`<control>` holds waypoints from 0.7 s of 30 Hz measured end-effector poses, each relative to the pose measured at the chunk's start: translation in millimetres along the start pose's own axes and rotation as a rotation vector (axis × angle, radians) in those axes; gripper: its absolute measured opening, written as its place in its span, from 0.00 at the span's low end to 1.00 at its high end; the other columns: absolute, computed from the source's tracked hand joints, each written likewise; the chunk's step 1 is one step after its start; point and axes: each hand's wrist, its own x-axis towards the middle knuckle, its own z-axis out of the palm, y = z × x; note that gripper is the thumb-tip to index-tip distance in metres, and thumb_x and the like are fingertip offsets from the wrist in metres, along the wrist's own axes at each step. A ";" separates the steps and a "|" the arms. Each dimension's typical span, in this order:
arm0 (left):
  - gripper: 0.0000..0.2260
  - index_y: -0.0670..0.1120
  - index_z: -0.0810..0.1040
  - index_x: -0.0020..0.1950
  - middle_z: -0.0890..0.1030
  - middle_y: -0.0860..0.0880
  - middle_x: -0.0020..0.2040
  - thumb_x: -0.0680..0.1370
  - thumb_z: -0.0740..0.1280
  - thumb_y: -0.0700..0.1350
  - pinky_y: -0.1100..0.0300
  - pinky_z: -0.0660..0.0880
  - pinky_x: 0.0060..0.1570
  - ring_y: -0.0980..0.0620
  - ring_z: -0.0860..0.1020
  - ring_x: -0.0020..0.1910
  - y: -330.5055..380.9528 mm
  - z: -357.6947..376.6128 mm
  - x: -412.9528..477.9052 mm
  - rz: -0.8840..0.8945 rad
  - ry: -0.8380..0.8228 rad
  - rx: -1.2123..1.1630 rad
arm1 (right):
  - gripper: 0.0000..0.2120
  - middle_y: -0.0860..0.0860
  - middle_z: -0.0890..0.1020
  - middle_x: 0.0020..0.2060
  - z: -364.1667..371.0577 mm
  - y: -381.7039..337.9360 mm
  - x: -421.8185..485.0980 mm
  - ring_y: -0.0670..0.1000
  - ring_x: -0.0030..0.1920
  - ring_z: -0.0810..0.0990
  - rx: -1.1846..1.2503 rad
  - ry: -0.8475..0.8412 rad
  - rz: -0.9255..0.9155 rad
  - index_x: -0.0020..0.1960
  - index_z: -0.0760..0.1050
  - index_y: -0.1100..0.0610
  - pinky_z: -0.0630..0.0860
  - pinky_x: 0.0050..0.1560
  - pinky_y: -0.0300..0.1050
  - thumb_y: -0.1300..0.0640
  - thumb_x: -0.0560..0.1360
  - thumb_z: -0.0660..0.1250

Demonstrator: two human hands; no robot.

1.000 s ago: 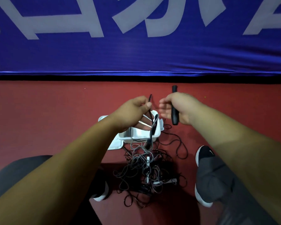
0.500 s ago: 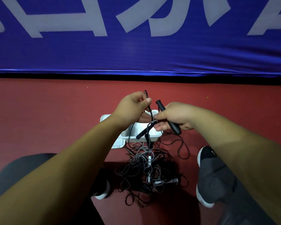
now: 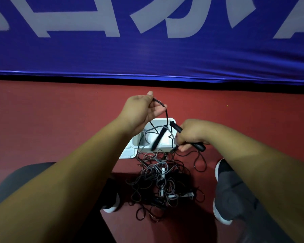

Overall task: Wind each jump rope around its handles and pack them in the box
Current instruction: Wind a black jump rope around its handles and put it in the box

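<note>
Thin black jump rope cord (image 3: 162,106) is hanging above the white plastic box (image 3: 163,147), left hand (image 3: 142,109) pinching it, right hand (image 3: 191,134) clenching its black cylindrical handle (image 3: 175,127) beside the box. Neat winding is likely requiring steady tension, clear of the tangled ropes (image 3: 163,181) before the box.

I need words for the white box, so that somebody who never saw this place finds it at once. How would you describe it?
Start at the big blue banner and come down to the red floor. Just beyond the tangled pile of ropes, on the banner's side of it, sits the box. It is the only white, open, rectangular container there.
</note>
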 end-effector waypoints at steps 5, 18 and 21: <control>0.08 0.35 0.74 0.52 0.79 0.42 0.36 0.87 0.61 0.38 0.56 0.85 0.45 0.47 0.86 0.36 3.5 0.5 -1.2 -0.015 -0.010 -0.116 | 0.06 0.65 0.85 0.50 -5.1 0.0 0.8 0.56 0.42 0.89 0.191 0.076 -0.068 0.57 0.80 0.66 0.88 0.47 0.50 0.70 0.81 0.68; 0.04 0.38 0.70 0.60 0.80 0.32 0.52 0.87 0.57 0.36 0.56 0.85 0.39 0.40 0.88 0.41 9.1 -8.6 5.9 -0.097 0.061 -0.465 | 0.08 0.47 0.85 0.55 -5.2 -7.0 -8.3 0.47 0.51 0.80 0.224 -0.140 -0.338 0.61 0.85 0.46 0.77 0.49 0.44 0.54 0.83 0.72; 0.09 0.35 0.69 0.66 0.82 0.32 0.51 0.88 0.58 0.37 0.52 0.86 0.40 0.40 0.88 0.39 10.1 -14.6 9.2 -0.068 0.139 -0.327 | 0.09 0.52 0.87 0.59 -4.8 -6.6 -7.6 0.54 0.58 0.85 0.226 -0.165 -0.339 0.60 0.81 0.53 0.82 0.53 0.49 0.50 0.83 0.70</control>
